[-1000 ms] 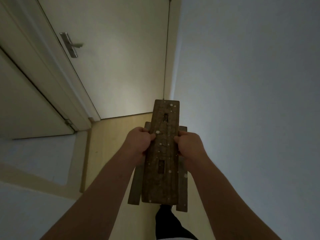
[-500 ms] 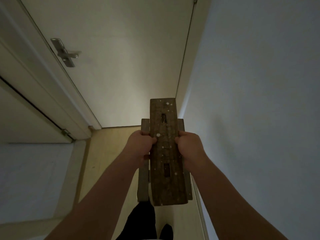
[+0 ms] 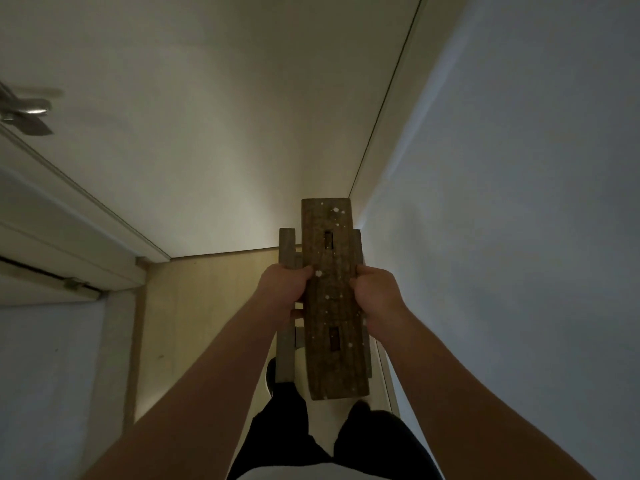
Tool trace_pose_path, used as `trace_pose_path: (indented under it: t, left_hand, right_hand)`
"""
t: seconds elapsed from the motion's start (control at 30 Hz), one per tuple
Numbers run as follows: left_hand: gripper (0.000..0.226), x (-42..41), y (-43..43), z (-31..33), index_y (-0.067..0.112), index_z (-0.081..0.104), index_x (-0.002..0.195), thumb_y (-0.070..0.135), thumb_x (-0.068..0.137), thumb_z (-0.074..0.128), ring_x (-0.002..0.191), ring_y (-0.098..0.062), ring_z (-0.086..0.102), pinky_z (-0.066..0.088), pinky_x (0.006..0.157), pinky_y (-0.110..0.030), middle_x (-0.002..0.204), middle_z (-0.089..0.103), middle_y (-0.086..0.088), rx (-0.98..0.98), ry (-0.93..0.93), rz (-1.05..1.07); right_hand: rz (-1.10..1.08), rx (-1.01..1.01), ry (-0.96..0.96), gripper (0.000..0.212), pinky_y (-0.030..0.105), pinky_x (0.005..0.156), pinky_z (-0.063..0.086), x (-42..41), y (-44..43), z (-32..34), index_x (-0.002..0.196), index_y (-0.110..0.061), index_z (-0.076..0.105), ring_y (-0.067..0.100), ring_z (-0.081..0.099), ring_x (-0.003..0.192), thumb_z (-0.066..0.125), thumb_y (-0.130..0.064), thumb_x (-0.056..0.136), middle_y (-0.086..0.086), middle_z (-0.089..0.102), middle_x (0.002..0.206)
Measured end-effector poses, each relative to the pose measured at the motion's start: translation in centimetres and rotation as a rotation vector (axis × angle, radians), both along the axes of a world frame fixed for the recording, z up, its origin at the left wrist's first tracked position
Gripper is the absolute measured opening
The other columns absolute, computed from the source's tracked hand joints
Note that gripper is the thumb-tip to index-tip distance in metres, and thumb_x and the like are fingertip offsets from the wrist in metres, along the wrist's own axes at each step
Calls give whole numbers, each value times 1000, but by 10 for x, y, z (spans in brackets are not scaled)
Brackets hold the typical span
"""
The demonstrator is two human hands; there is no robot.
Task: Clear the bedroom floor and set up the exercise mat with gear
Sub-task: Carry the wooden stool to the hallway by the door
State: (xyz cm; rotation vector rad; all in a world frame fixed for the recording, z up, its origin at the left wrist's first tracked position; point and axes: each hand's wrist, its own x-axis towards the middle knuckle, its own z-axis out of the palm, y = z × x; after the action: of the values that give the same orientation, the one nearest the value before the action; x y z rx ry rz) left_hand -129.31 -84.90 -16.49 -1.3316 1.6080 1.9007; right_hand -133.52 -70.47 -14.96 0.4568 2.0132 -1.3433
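Wooden stool (image 3: 332,299): one, carried in front of the person above the pale floor (image 3: 207,323), its long top facing the camera, white specks scattered across it.
Slots: two dark rectangular openings in the top, one toward the far end, one toward the near end; what is inside them cannot be made out.
Left hand (image 3: 282,292): wrapped firmly around the stool's left edge, thumb on top.
Right hand (image 3: 377,296): wrapped firmly around the right edge, thumb on top.
Legs of the stool: partly hidden under the top; only side rails show on either side.
Door (image 3: 207,116): one, closed, straight ahead.
Door handle (image 3: 24,110): blurred, cut off at the left edge.
Wall (image 3: 519,202): just beside the stool on the right.
Person's legs: dark trousers, feet dim and hard to see.
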Motion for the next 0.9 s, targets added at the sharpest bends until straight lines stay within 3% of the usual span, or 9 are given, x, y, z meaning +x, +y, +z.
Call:
trace_pose_path:
  t: [0.13, 0.27, 0.37, 0.5, 0.6, 0.7, 0.8, 0.9]
  left_hand:
    - [17, -39, -8, -43, 13, 66, 105, 25, 95, 72, 91, -24, 70, 57, 56, -32, 102, 73, -8, 41, -40, 5]
    - [22, -69, -5, -110, 15, 64, 118, 25, 98, 68, 94, -23, 69, 60, 65, -37, 105, 71, -6, 32, -89, 33]
    - [25, -86, 0, -171, 17, 63, 122, 24, 98, 68, 98, -23, 67, 62, 77, -42, 108, 69, -5, 40, -127, 48]
    - [30, -100, 9, -261, 18, 61, 124, 20, 96, 70, 97, -20, 67, 58, 66, -34, 108, 70, -4, 105, -163, 80]
    - [25, -103, 18, -334, 21, 61, 121, 21, 97, 69, 93, -17, 68, 56, 52, -28, 105, 70, -2, 104, -195, 110]
    - [17, -107, 27, -407, 24, 61, 115, 22, 99, 65, 93, -16, 68, 55, 47, -23, 104, 70, -1, 88, -222, 145]
    - [19, -112, 33, -471, 24, 60, 120, 23, 101, 62, 95, -18, 67, 57, 55, -29, 107, 69, -1, 45, -234, 135]
    - [13, -119, 37, -525, 25, 61, 113, 24, 101, 63, 94, -18, 67, 59, 65, -34, 107, 69, -1, 40, -246, 133]
  right_hand:
    - [17, 32, -48, 33, 28, 60, 55, -43, -8, -43, 79, -27, 73, 18, 72, 79, 54, -15, 102, -4, 75, 74]
    - [33, 39, -93, 34, 19, 49, 52, -79, -9, -107, 76, -34, 69, 12, 70, 75, 56, -15, 101, -9, 72, 72]
    - [75, 64, -123, 32, 27, 63, 58, -99, -8, -171, 81, -36, 69, 16, 71, 84, 56, -15, 102, -5, 74, 87]
    - [109, 88, -148, 24, 39, 86, 61, -117, -3, -269, 92, -34, 69, 20, 69, 93, 56, -17, 103, -1, 73, 97]
    - [122, 108, -154, 22, 38, 84, 60, -124, 3, -342, 101, -36, 72, 19, 68, 94, 57, -21, 103, -3, 73, 100]
    - [118, 126, -166, 30, 37, 80, 61, -128, 9, -415, 121, -27, 73, 20, 68, 95, 53, -14, 103, -1, 73, 107]
    - [82, 91, -217, 35, 49, 85, 62, -130, 14, -476, 126, -24, 71, 27, 71, 99, 50, -8, 103, 5, 74, 109]
    - [13, 69, -268, 39, 50, 86, 62, -136, 17, -531, 123, -24, 72, 28, 72, 97, 46, -4, 102, 6, 75, 106]
